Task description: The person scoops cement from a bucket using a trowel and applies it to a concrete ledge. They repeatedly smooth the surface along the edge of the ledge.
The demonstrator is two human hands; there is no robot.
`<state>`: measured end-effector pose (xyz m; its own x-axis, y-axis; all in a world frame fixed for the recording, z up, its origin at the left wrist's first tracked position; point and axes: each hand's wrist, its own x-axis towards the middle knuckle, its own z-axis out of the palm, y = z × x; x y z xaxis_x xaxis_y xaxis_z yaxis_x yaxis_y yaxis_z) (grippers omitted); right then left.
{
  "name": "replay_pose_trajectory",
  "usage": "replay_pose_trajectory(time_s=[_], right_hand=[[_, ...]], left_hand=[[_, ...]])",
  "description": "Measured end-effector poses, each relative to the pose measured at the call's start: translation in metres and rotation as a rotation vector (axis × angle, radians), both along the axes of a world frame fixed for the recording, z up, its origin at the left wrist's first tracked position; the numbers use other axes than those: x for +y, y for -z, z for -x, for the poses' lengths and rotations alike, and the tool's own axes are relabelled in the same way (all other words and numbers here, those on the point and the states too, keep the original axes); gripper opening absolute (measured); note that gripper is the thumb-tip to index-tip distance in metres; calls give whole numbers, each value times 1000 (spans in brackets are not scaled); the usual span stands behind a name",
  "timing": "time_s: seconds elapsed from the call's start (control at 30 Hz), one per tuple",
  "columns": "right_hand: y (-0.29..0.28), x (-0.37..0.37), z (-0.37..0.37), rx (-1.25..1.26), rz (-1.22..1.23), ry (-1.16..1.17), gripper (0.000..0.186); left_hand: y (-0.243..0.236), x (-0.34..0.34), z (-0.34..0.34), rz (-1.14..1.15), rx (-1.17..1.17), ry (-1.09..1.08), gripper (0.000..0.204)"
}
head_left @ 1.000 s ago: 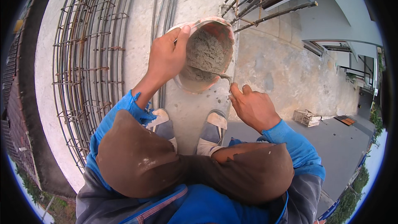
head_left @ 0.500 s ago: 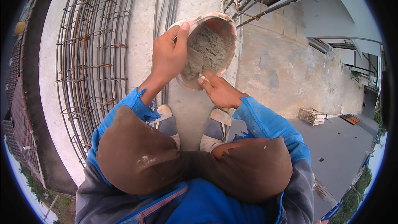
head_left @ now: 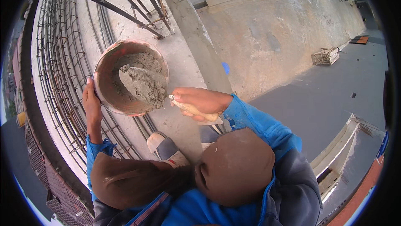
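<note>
A reddish, mortar-smeared bucket (head_left: 105, 84) is tilted in front of me, with wet grey mortar (head_left: 147, 61) inside. My left hand (head_left: 92, 102) grips the bucket's left side near the rim, its fingers partly hidden behind the wall. My right hand (head_left: 200, 100) is closed round the pale wooden handle of a trowel (head_left: 193, 109). The blade lies over the bucket's near right rim, heaped with a load of mortar (head_left: 146, 84) that hides most of the metal.
Tied rebar cages (head_left: 62, 58) lie along the concrete slab at left. Upright rebar (head_left: 142, 4) rises beyond the bucket, one bar slanting across. The slab's edge drops at right toward a grey lower surface (head_left: 300, 96) with a pale crate-like frame (head_left: 326, 56). My shoes (head_left: 163, 144) are just below the bucket.
The view has turned to the right. The trowel has come up out of the bucket with a heap of mortar. My left hand has shifted from the upper rim to the bucket's left side.
</note>
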<state>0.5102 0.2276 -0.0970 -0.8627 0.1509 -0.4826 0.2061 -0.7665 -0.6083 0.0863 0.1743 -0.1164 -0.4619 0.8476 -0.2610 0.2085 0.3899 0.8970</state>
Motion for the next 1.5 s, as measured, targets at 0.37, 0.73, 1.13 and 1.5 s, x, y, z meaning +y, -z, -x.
replay_pose_trajectory(time_s=[0.37, 0.73, 1.13, 1.5], right_hand=[[87, 2, -164, -450, 37, 614, 32], [263, 160, -47, -953, -834, 911, 30], [375, 245, -40, -1032, -594, 354, 60], [428, 343, -13, -864, -860, -514, 60]], left_hand=[[-81, 70, 19, 112, 536, 355, 68], [-122, 213, -159, -717, -22, 105, 103], [-113, 216, -145, -788, -229, 353, 95], [-124, 224, -129, -671, -119, 422, 92]])
